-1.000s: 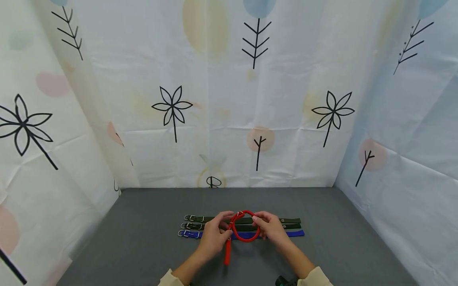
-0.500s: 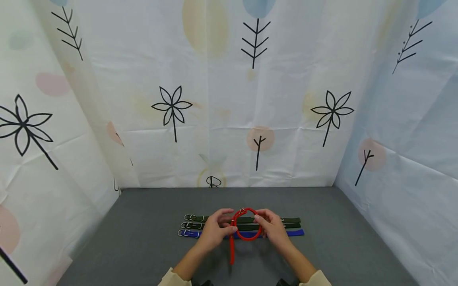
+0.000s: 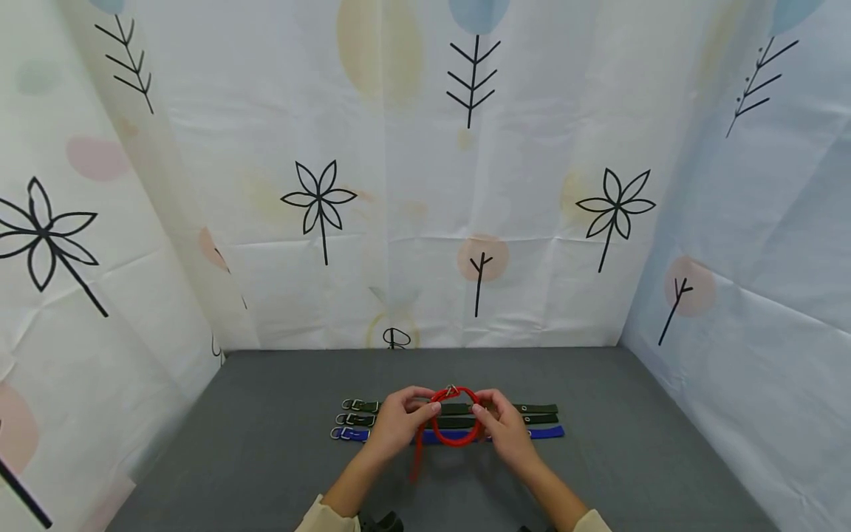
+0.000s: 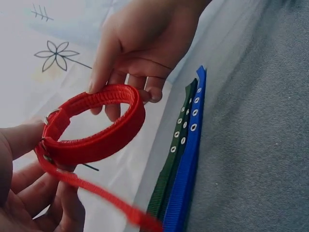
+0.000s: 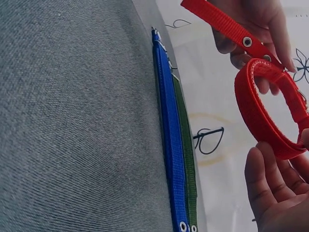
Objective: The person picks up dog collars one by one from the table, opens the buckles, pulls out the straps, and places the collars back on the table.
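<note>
A red collar point(image 3: 456, 442), fastened into a ring with metal fittings, is held above the table between both hands. My left hand point(image 3: 394, 427) pinches its left side near the fittings, thumb and finger on the band; that contact shows in the left wrist view, beside the red collar point(image 4: 104, 145). On the opposite side, my right hand point(image 3: 510, 436) pinches the band with its thumb and fingers. The collar's loose strap end point(image 5: 222, 26) has metal eyelets and hangs down by my left hand. Part of the fittings is hidden by my fingers.
Behind and below the hands, a green collar point(image 3: 362, 406), a darker collar point(image 3: 359, 420) and a blue collar point(image 3: 548, 432) lie straight and parallel, buckles to the left. They rest on a grey table point(image 3: 279, 473) backed by patterned white cloth point(image 3: 412, 185).
My left thumb has moved up along the red collar toward its fittings. The ring has turned slightly, and its loose end has swung right, then left.
</note>
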The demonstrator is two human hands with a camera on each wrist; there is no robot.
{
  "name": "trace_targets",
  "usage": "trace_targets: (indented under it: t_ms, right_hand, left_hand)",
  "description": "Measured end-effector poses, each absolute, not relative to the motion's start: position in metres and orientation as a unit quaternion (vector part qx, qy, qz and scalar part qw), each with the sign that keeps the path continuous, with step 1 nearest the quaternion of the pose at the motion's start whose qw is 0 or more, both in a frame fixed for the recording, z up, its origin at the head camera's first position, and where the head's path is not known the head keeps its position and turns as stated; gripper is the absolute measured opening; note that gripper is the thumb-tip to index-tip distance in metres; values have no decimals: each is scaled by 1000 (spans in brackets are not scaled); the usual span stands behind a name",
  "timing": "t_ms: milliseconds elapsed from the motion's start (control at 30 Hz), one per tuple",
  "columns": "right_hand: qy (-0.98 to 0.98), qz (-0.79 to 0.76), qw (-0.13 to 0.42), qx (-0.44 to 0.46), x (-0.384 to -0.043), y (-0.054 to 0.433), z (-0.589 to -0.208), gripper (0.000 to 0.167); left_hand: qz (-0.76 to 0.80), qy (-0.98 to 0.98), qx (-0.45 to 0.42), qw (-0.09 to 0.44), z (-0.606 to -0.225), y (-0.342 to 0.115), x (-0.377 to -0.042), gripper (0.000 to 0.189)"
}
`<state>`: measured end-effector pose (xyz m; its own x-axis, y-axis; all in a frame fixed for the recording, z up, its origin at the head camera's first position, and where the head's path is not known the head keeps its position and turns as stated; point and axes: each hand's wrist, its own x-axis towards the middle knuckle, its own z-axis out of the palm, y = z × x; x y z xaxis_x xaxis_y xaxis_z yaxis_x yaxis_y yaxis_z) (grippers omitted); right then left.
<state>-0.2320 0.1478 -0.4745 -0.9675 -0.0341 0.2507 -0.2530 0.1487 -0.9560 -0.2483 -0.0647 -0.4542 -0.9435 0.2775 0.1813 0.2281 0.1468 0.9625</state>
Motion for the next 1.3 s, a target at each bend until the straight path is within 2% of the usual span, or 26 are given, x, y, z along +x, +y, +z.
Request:
trace_targets:
  t_ms: [233,433,533,733,900,1067,1300]
  right_hand:
    - [-757,635,88,127,-229,148,-475,22]
    - [-769,613,93,155,-221,146,-458,22]
    - [-783,583,124,178,-222,144,-455,23]
    - [-800,502,220,245,-235,144,-465,24]
    - [-804,465,240,283,-241,142,-464,23]
    - [-818,440,230,291,-239,141,-460,21]
    - [-817,433,242,293,-238,141,-459,17]
  left_hand:
    - [599,780,178,-34,-450,-63,-246,25]
    - [553,809,186,-70,-446,-61,-244,19]
    - [505,834,199,-95,-445,-60,-243,15]
    - [412,874,212,-147,-446,-58,-241,14]
    - [368,885,220,-181,-444,-55,-239,15]
    - [353,886,230,-194,-441,-53,-237,14]
    - [380,877,240,-170,-441,-55,-236,15]
